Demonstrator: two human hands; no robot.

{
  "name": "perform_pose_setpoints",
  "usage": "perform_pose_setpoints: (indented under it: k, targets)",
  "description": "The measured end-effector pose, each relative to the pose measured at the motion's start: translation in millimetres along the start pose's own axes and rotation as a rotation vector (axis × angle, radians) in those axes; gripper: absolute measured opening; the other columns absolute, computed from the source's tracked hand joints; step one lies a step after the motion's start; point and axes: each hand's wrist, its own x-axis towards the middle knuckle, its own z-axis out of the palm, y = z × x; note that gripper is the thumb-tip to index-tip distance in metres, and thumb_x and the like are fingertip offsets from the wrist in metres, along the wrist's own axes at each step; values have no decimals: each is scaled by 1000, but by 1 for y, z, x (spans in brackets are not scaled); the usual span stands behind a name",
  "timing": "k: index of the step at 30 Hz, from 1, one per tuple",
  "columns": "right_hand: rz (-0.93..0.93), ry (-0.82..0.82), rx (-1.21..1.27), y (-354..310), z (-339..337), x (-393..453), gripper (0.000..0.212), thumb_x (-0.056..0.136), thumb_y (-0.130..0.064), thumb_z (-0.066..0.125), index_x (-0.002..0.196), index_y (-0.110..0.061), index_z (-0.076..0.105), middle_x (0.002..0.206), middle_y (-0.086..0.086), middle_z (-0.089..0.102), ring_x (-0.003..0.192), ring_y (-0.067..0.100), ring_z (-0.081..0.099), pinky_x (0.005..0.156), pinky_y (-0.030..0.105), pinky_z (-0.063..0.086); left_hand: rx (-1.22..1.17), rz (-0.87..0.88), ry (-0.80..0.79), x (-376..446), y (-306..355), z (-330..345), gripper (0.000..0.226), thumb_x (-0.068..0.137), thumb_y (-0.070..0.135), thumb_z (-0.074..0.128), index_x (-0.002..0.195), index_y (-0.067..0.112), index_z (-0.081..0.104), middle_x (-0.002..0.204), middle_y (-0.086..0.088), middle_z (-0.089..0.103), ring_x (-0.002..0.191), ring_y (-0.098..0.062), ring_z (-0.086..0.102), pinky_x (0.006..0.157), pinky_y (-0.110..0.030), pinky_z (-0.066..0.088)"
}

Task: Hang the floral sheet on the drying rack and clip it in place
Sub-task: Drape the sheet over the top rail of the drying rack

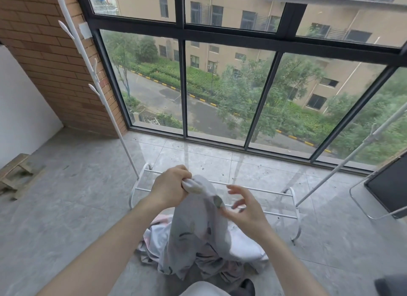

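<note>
While the left hand (169,186) is gripping a bunched corner of the floral sheet (198,231), the right hand (244,207) is hovering loose-fingered beside the cloth, holding nothing. Most of the fabric is pooling on the floor before the drying rack (220,183) — soft, light, likely best gathered along an edge.

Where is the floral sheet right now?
In the head view, low and central: the floral sheet is bunched in the left hand, the right hand touching it, the rest heaped on the floor before the drying rack.
</note>
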Motion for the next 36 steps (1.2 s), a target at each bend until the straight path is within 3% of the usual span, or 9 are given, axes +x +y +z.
perform_pose_setpoints:
  k: [4,7,10,13,18,22,26,32,36]
  targets:
    - [342,-295,-272,75,8,-23,125,59,-59,92,160,-34,22,157,-10,35,132,8,47,104,26,45,-145,57,199,2,9,-5,22,86,31,64,67,19,62,84,11,60,72,-14,61,65,-45,54]
    - [480,-367,-292,113,37,-30,126,62,-66,88,162,-28,20,157,-7,35,147,17,35,112,28,37,-206,132,293,5,27,-15,28,87,28,67,63,16,59,81,7,59,68,-17,59,59,-44,52]
    - [496,-243,-178,144,64,-16,92,63,-78,80,141,-44,47,131,-16,61,118,9,63,93,32,56,-214,201,347,8,44,-27,30,87,26,67,62,13,57,80,4,57,67,-21,58,57,-44,50]
    - [450,-53,-194,142,67,4,14,92,-43,62,101,-32,66,89,-8,72,82,16,68,67,32,51,-205,277,371,14,56,-45,29,87,24,68,62,15,55,78,6,57,68,-22,57,56,-43,49]
    - [514,217,-181,118,14,45,33,99,-28,46,69,-24,57,75,-1,66,77,29,70,72,41,58,-193,317,422,29,56,-80,37,89,30,66,58,20,49,74,4,54,66,-25,55,56,-43,46]
    - [538,190,60,78,-30,68,18,94,-12,51,111,-14,58,119,7,62,63,25,73,55,34,59,-217,283,477,38,54,-108,36,85,29,63,56,16,46,65,-1,47,61,-25,48,56,-43,42]
    - [507,-103,-19,57,-21,70,90,85,-24,79,158,-27,27,152,3,42,72,20,70,53,24,54,-270,337,510,47,75,-132,36,87,33,67,57,20,52,70,4,52,62,-19,50,59,-39,42]
    - [461,-29,-98,45,24,72,33,97,-40,65,114,-12,61,84,0,66,64,18,68,54,30,57,-212,460,561,55,111,-158,36,92,21,73,61,12,57,74,0,58,71,-28,58,62,-52,49]
    - [470,241,91,34,-6,82,31,100,-31,63,85,-5,64,67,10,66,57,29,72,54,40,59,-102,428,608,57,101,-181,32,92,22,72,63,18,60,75,6,61,69,-25,60,60,-47,53]
